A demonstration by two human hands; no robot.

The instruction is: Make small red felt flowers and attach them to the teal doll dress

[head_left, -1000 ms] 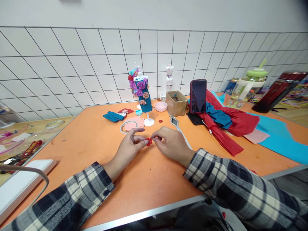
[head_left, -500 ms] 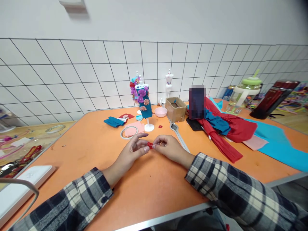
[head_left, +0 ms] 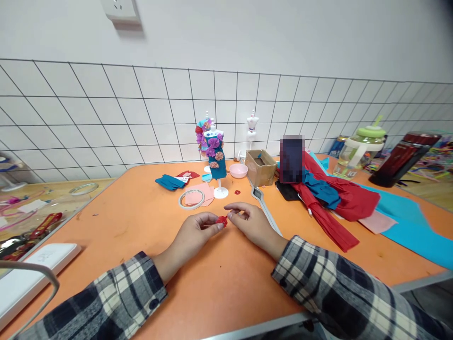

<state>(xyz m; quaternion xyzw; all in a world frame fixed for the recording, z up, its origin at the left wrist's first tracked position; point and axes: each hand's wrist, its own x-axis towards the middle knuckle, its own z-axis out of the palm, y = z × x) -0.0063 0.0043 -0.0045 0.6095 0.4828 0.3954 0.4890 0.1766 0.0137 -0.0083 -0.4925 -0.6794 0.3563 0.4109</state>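
Observation:
Between the thumb and fingers of my left hand (head_left: 196,234) is a small crumpled red paper flower (head_left: 222,221). Just right of it, my right hand (head_left: 254,224) hovers with thumb and forefinger apart, its tips close to the flower's edge; whether they touch it I cannot make out. Beyond the hands stands a small dress form (head_left: 217,163) in a teal wrap with purple and peach paper flowers. A small red scrap (head_left: 237,192) lies near its white base. Left of that, a roll of tape (head_left: 180,200) rests over pink paper (head_left: 208,192).
Behind are a pink bowl (head_left: 238,171), a cardboard box (head_left: 262,170) and a bare white dress form (head_left: 252,125). To the right lie a phone (head_left: 292,160), red paper (head_left: 357,196), blue paper (head_left: 417,231), a green-lidded bottle (head_left: 361,148) and a dark red flask (head_left: 405,158). A white power strip (head_left: 38,274) sits at left.
My right fingers have loosened from the red flower and spread apart, while my left hand keeps hold of it. The whole view has shifted slightly, with things now lower in the picture.

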